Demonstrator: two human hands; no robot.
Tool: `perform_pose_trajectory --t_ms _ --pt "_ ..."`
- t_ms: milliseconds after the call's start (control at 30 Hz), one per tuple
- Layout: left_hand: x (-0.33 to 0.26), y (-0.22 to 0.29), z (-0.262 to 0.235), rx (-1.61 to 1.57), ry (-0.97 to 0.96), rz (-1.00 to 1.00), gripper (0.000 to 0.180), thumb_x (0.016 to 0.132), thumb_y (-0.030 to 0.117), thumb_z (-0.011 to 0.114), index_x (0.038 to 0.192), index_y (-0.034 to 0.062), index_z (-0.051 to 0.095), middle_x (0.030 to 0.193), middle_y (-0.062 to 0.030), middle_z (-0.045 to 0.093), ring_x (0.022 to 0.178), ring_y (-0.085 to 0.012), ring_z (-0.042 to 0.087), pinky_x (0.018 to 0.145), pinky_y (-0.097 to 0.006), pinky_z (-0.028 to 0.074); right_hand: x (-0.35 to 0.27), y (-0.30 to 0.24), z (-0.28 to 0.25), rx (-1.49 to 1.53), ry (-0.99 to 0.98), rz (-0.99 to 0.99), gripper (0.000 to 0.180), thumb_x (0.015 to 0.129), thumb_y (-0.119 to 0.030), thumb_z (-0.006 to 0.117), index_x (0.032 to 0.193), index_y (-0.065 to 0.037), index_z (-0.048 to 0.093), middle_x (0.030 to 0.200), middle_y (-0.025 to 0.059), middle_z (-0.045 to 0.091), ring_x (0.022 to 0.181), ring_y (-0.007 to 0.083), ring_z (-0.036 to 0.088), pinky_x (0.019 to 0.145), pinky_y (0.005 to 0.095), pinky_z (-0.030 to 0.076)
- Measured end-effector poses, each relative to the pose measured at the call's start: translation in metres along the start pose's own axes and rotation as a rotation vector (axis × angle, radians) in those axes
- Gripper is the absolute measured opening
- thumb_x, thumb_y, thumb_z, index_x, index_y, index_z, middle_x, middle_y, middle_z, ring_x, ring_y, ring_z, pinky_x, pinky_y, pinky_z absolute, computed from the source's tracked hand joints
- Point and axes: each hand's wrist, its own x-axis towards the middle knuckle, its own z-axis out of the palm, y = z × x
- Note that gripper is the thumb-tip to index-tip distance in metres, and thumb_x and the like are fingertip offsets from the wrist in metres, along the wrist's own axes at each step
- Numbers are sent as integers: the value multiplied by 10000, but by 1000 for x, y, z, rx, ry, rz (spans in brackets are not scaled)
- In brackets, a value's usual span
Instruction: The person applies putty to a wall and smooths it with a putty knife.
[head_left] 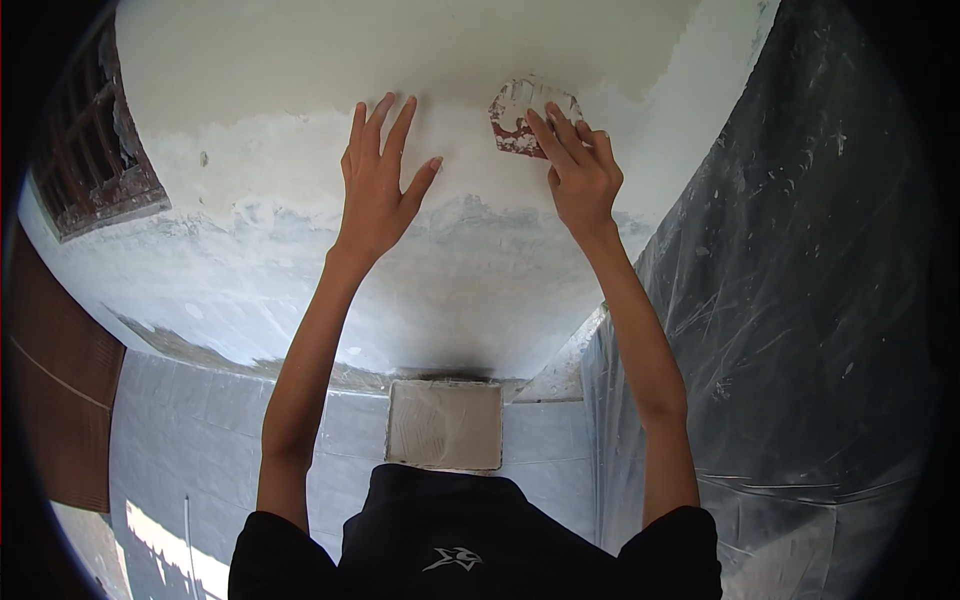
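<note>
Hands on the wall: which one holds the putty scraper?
The right hand, pressing a plaster-smeared scraper blade to the wall; the left hand lies flat, bare, fingers spread.

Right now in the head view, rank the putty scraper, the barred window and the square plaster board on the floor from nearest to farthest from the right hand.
1. Putty scraper: pressed to the wall under the right hand fingers, touching.
2. Square plaster board: below, on the floor at the foot of the wall.
3. Barred window: far left, beyond the left hand.

Left hand [378, 180] flat on white wall [300, 170], right hand [580, 175] pressing sandpaper [515, 115]
</note>
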Motion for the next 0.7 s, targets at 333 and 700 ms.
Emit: perform_pose_trajectory --t_ms 333,700 --pt "3 -1 0 -15 47 10 661 956 310 641 1527 169 340 1559 -151 273 1470 -423 157 1133 -575 226 -9 -1 -3 46 -13 -19 426 743 35 713 1109 -179 750 1091 19 734 738 177 590 726 275 575" --pt "-6 5 1 -18 40 2 651 952 285 643 1523 177 348 1556 -151 274 1463 -427 160 1130 -581 226 -22 18 -8 -5 -31 2 441 712 46 716 1091 -176 762 1078 28 740 704 167 568 728 272 579"
